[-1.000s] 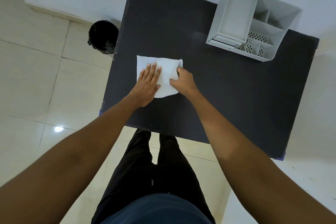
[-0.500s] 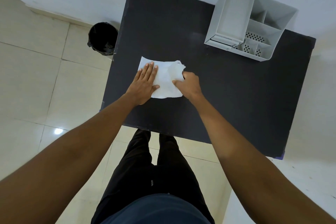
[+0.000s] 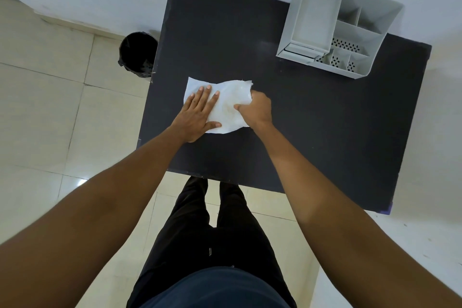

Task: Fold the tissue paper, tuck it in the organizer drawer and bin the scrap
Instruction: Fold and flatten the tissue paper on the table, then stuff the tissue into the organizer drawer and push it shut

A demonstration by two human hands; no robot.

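Observation:
A white tissue paper lies on the black table, left of its middle. My left hand presses flat on the tissue's left part, fingers spread. My right hand pinches the tissue's right edge, which is lifted and crumpled. The grey organizer stands at the table's far right, its small drawer at the front left looking shut. A black bin stands on the floor left of the table.
A white wall runs behind the table. Pale tiled floor lies to the left and near side. My legs in black trousers stand at the table's near edge.
My right hand has gathered the tissue's right edge and pulled it outward, so the sheet now looks wider and rumpled. My left hand stays pressed on the left part.

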